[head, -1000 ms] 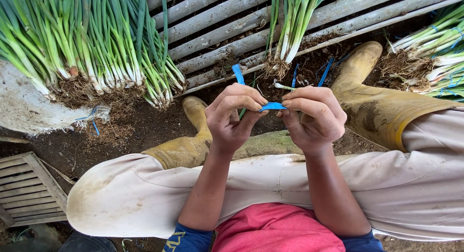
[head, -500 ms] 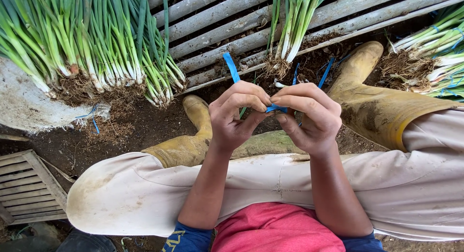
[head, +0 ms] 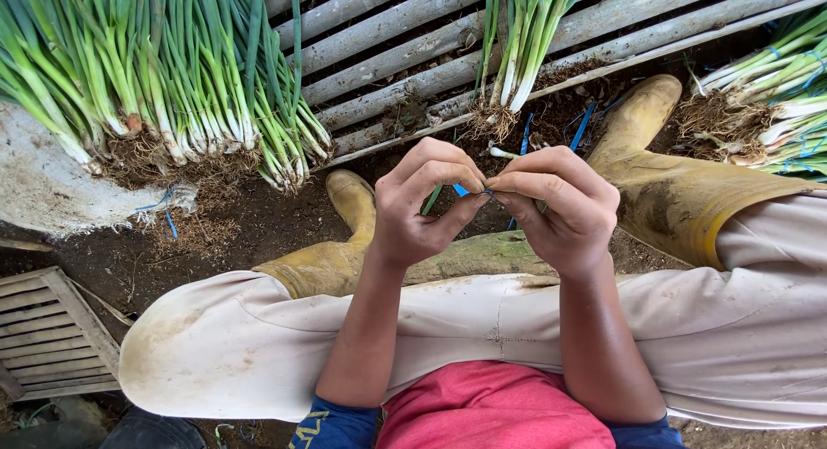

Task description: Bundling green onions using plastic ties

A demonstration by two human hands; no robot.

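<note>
I have a thin blue strip (head: 463, 190) pinched between my two hands, right in front of me above my knees. My left hand (head: 422, 212) holds it with thumb and forefinger closed on one end; my right hand (head: 556, 209) has its grip closed on the other end, fingertips of both hands almost meeting. Only a short bright blue bit of the strip shows in the gap between my fingers; it looks flat, narrow and ribbon-like, and the rest is hidden inside my grip. A slim green stem (head: 432, 199) slants down just beneath my left fingers.

Beyond my hands a small bunch of spring onions (head: 517, 61) lies on the slatted rack (head: 396, 78), roots toward me. A large heap of spring onions (head: 146, 78) lies to the left, and tied bundles (head: 775, 104) to the right. My muddy yellow boots (head: 655, 173) rest on dark soil (head: 250, 225).
</note>
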